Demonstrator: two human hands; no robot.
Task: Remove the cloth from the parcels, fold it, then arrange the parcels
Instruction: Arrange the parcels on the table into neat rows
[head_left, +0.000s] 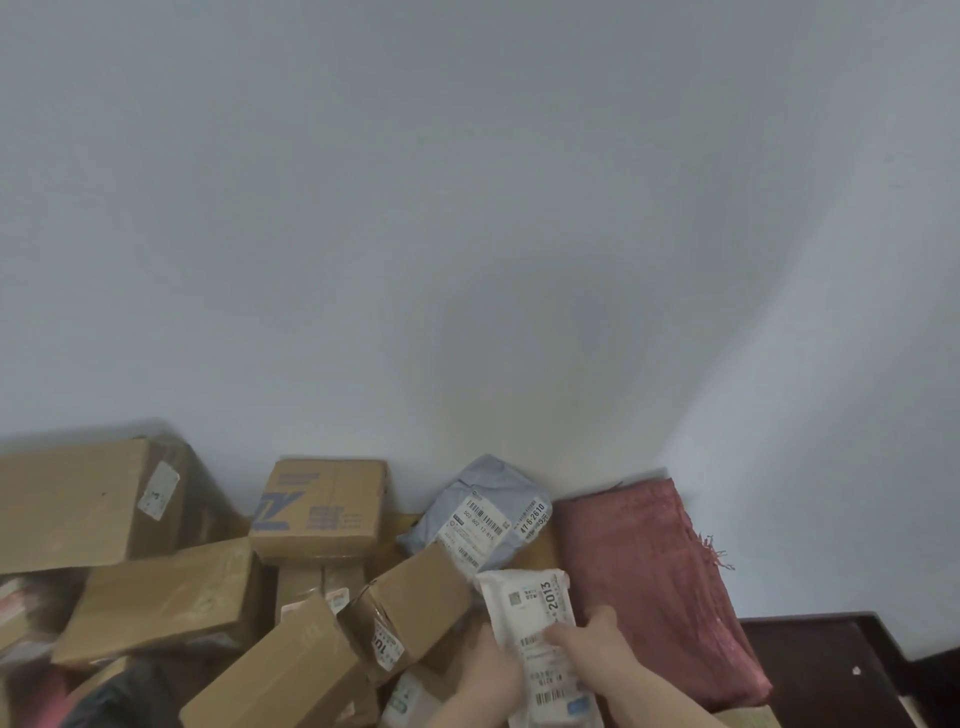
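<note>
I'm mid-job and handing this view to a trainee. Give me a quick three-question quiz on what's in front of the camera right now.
1. True or false: the red cloth still covers the parcels.
2. Which parcel do both hands hold? A) grey mailer bag B) white parcel marked 2013 C) box with blue print
3. Fill in: the cloth lies folded to the ____ of the pile.

Key: 1 false; 2 B, held by left hand and right hand; 3 right.

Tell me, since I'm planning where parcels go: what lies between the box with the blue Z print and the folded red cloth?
In the head view, a grey mailer bag with white barcode labels sits between the Z-print box and the folded red cloth, against the wall.
</note>
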